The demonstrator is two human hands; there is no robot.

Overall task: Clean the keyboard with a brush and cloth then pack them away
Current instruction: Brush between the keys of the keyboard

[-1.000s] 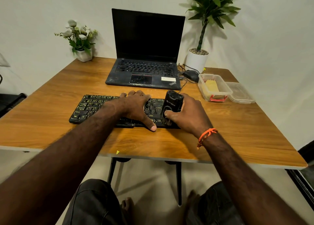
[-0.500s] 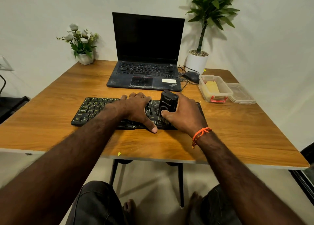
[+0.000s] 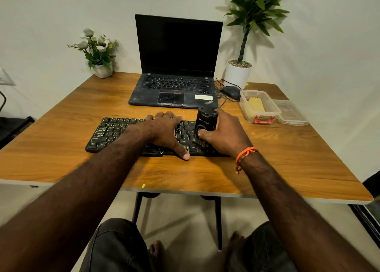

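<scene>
A black keyboard with yellow-lit keys lies across the middle of the wooden table. My left hand rests flat on its middle keys, thumb stretched to the front edge. My right hand grips a black block-shaped brush that stands on the keyboard's right part, bristles down on the keys. A yellow cloth lies inside a clear plastic box at the right. The keyboard's right end is hidden under my right hand.
An open black laptop stands behind the keyboard. Right of it are a mouse with cables, a white potted plant, and the box's clear lid. A small flower pot sits at the back left.
My right hand has slid the brush leftward along the keys, closer to my left hand. My left hand has stayed on the keyboard. The camera has tilted down a little.
</scene>
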